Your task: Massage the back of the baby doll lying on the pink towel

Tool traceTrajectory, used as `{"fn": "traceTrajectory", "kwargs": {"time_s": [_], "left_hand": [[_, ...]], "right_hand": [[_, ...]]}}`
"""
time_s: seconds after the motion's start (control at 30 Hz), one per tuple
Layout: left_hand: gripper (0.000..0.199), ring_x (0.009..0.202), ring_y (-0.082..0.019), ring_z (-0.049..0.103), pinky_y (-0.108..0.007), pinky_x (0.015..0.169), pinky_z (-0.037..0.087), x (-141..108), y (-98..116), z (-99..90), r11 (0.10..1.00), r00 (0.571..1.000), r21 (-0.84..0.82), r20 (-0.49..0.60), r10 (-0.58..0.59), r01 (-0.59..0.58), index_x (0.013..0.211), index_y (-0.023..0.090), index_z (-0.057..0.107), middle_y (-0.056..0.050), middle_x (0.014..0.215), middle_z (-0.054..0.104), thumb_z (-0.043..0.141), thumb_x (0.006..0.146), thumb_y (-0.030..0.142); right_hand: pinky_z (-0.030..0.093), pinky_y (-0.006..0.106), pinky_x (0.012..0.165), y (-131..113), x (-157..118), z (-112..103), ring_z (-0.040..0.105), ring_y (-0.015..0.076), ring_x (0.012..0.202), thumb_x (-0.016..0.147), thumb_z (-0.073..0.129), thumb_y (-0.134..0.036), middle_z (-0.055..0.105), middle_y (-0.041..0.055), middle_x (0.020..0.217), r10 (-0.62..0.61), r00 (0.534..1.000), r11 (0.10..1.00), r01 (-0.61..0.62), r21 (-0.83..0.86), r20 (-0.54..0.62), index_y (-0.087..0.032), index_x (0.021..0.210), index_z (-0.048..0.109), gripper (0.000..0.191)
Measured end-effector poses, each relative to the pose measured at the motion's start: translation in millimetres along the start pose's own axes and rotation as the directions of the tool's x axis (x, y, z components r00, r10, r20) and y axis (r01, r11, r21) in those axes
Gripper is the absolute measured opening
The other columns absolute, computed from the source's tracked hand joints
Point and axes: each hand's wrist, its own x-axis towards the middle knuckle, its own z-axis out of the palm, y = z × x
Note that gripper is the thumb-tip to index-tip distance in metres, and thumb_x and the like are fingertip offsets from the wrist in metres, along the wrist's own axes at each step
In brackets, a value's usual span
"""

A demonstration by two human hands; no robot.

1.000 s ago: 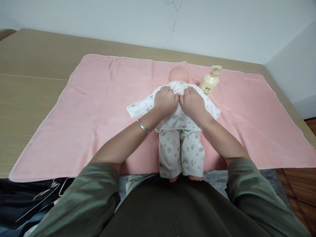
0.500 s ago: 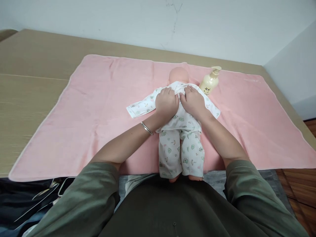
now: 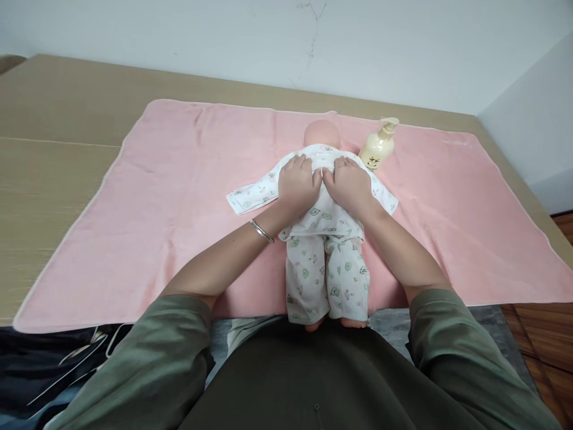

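Observation:
On a pink mat (image 3: 215, 155) lies a doll (image 3: 322, 133) with its face out of sight, dressed in a white patterned shirt (image 3: 329, 218) and matching trousers (image 3: 348, 280). Both my hands are on the upper part of the shirt, side by side, with thumbs nearly touching at the middle. My left hand (image 3: 299, 184) has its fingers curled on the cloth. The fingers of my right hand (image 3: 350, 182) are likewise bent against the shirt. The doll's sleeves spread outward past my hands. Right of its head stands a cream pump bottle (image 3: 377, 148).
The mat covers much of a wooden table (image 3: 58, 113), which meets a pale wall (image 3: 224, 36) at the back. Dark items (image 3: 40, 364) are below the table's front edge at the left. The doll's feet (image 3: 353, 323) are close to my body.
The shirt between my hands looks smoother, with less bunching near the collar. Both hands remain at nearly the same spot. The whole view has shifted slightly.

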Motion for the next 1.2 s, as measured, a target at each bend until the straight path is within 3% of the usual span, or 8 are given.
{"fn": "traceTrajectory", "kwargs": {"time_s": [0.17, 0.37, 0.6, 0.73, 0.9, 1.07, 1.2], "left_hand": [[0.044, 0.136, -0.03, 0.051, -0.044, 0.12, 0.036, -5.4, 10.1, -6.3, 0.997, 0.997, 0.009, 0.034, 0.071, -0.071, 0.126, 0.007, 0.062, -0.017, 0.14, 0.06, 0.033, 0.095, 0.021], [0.048, 0.14, -0.03, 0.048, -0.047, 0.123, 0.034, 10.3, -6.1, -2.0, 0.999, 0.996, -0.035, 0.082, 0.027, -0.025, 0.133, 0.01, 0.058, -0.015, 0.145, 0.056, 0.044, 0.092, 0.031], [0.049, 0.141, -0.031, 0.045, -0.049, 0.123, 0.032, 7.1, -7.1, 8.1, 1.0, 1.0, -0.009, 0.024, 0.018, -0.017, 0.136, 0.01, 0.055, -0.016, 0.146, 0.054, 0.039, 0.095, 0.032], [0.049, 0.141, -0.033, 0.045, -0.048, 0.121, 0.034, -2.7, 4.9, 4.7, 1.0, 1.0, 0.027, 0.016, 0.005, -0.006, 0.135, 0.005, 0.055, -0.02, 0.146, 0.053, 0.031, 0.098, 0.027], [0.051, 0.142, -0.035, 0.043, -0.049, 0.12, 0.034, -11.4, 14.5, 0.9, 0.999, 1.0, 0.031, 0.018, 0.011, -0.012, 0.136, -0.001, 0.052, -0.024, 0.146, 0.052, 0.029, 0.098, 0.025], [0.048, 0.141, -0.032, 0.045, -0.049, 0.121, 0.035, 0.4, 1.0, 0.6, 0.999, 0.998, -0.006, 0.042, 0.042, -0.042, 0.135, 0.008, 0.055, -0.018, 0.147, 0.053, 0.039, 0.094, 0.026], [0.052, 0.145, -0.03, 0.041, -0.048, 0.125, 0.029, 13.4, -11.6, 0.9, 0.998, 0.992, -0.039, 0.116, 0.049, -0.044, 0.141, 0.008, 0.05, -0.017, 0.151, 0.049, 0.042, 0.094, 0.031]], "right_hand": [[0.045, 0.046, 0.106, 1.6, 0.8, -0.5, 0.055, 0.0354, 0.127, 0.102, 0.036, -0.037, 0.062, 0.025, 0.132, 0.013, 1.0, 1.0, -0.014, -0.019, -0.015, 0.001, 0.125, 0.058, 0.05], [0.05, 0.046, 0.095, -14.5, -20.9, -10.0, 0.06, 0.037, 0.114, 0.102, 0.03, -0.032, 0.065, 0.0286, 0.117, -0.012, 0.999, 0.992, 0.017, -0.126, 0.042, 0.001, 0.114, 0.06, 0.046], [0.045, 0.047, 0.106, -9.3, -15.6, -12.3, 0.054, 0.0374, 0.128, 0.1, 0.036, -0.028, 0.06, 0.0285, 0.131, -0.03, 0.994, 0.997, 0.037, -0.067, 0.108, 0.005, 0.125, 0.057, 0.046], [0.036, 0.047, 0.118, 0.8, -5.7, -3.2, 0.045, 0.0366, 0.14, 0.1, 0.035, -0.028, 0.051, 0.0309, 0.143, -0.083, 0.993, 0.996, 0.085, -0.028, 0.084, 0.011, 0.132, 0.051, 0.053], [0.037, 0.05, 0.117, 7.8, 0.1, 4.0, 0.049, 0.0343, 0.137, 0.099, 0.034, -0.031, 0.055, 0.0269, 0.141, -0.094, 0.996, 0.995, 0.094, 0.028, 0.007, 0.006, 0.132, 0.053, 0.053], [0.038, 0.046, 0.115, -2.7, -11.4, -2.2, 0.052, 0.0359, 0.134, 0.101, 0.032, -0.027, 0.055, 0.0304, 0.139, -0.083, 0.996, 0.996, 0.084, -0.033, 0.019, 0.01, 0.129, 0.053, 0.051], [0.043, 0.043, 0.109, -6.8, -15.9, -9.2, 0.056, 0.0341, 0.128, 0.1, 0.036, -0.024, 0.062, 0.028, 0.129, -0.096, 0.994, 0.994, 0.098, -0.038, 0.057, 0.004, 0.121, 0.059, 0.042]]}}
